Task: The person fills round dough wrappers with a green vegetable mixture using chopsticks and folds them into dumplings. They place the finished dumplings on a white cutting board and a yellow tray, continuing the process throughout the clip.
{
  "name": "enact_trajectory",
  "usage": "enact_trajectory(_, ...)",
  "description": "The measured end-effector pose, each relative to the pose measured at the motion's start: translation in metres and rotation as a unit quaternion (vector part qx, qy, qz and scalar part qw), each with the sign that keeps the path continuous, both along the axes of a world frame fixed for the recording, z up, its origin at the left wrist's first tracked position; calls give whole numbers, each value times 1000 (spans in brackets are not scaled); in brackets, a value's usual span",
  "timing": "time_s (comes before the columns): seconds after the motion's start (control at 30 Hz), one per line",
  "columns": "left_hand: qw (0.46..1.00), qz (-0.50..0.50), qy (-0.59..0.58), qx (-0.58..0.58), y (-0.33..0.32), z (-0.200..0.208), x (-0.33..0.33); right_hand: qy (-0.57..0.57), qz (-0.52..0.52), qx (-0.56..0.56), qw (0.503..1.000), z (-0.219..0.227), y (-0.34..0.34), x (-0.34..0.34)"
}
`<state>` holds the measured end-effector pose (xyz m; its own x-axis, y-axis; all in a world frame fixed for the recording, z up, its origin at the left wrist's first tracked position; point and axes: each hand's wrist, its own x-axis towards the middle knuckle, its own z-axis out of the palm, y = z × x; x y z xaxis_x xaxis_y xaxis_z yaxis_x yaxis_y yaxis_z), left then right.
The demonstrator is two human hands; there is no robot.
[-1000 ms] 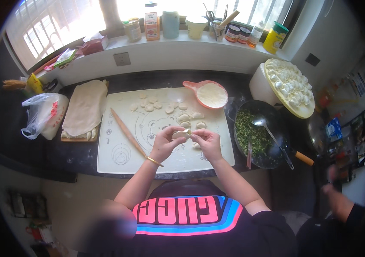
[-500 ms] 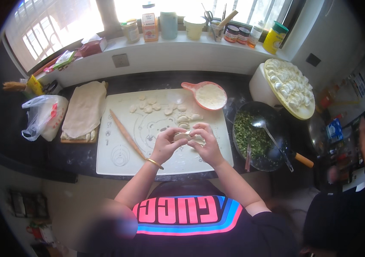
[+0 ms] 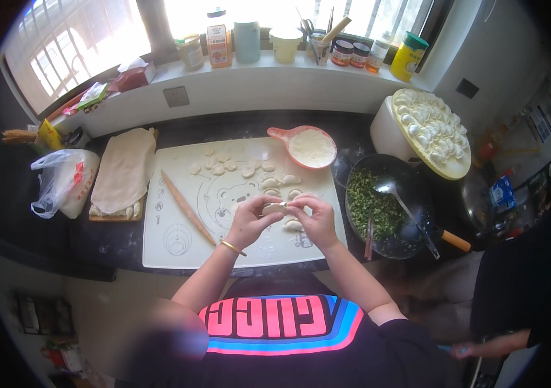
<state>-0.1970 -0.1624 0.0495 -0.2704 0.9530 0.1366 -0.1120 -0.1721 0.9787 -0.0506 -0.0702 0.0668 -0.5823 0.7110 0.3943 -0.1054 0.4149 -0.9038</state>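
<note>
Over the pale mat [image 3: 178, 168], my left hand [image 3: 248, 218] and my right hand [image 3: 317, 218] meet and pinch one dumpling [image 3: 274, 208] between their fingers. Fingers cover part of its edge. Folded dumplings lie just beyond my hands, and another dumpling [image 3: 293, 225] rests beside my right hand. Several small round dough wrappers [image 3: 217, 168] are scattered farther back on the mat. A wooden rolling pin [image 3: 187, 205] lies slantwise to the left of my left hand. Near the mat's far right corner sits a red-rimmed scoop of flour [image 3: 312, 147].
At right stands a wok [image 3: 418, 223] of chopped green filling [image 3: 376, 205] with a metal spoon [image 3: 405, 202]. Behind it, a round tray [image 3: 450, 169] bears many dumplings. A dough sheet [image 3: 123, 168] and plastic bag [image 3: 62, 187] are at left. Another person [image 3: 515, 284] stands at right; jars line the sill.
My fingertips have drawn closer together along the dumpling. The other person at right has shifted, with a hand now low at the right. The whole view has moved slightly.
</note>
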Motion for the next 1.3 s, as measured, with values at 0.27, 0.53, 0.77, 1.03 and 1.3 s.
enact_trajectory(0.27, 1000, -20, 4, -17, 1, 14, 4, -20, -43, 65, 997, -2, 2, 1)
enact_trajectory(0.53, 1000, -14, 24, -11, 6, 13, 4, 2, -26, 80, 996, 5, 7, -1)
enact_trajectory(0.77, 999, 41, -20, 0, 12, 17, 15, 37, -44, -79, 995, -11, 6, -6)
enact_trajectory(1.03, 993, 65, -94, 26, 18, 18, 22, 78, -27, -145, 986, -13, 7, -10)
enact_trajectory(1.3, 994, 46, -87, 41, 16, 8, 18, 40, -33, 33, 998, 12, 9, -8)
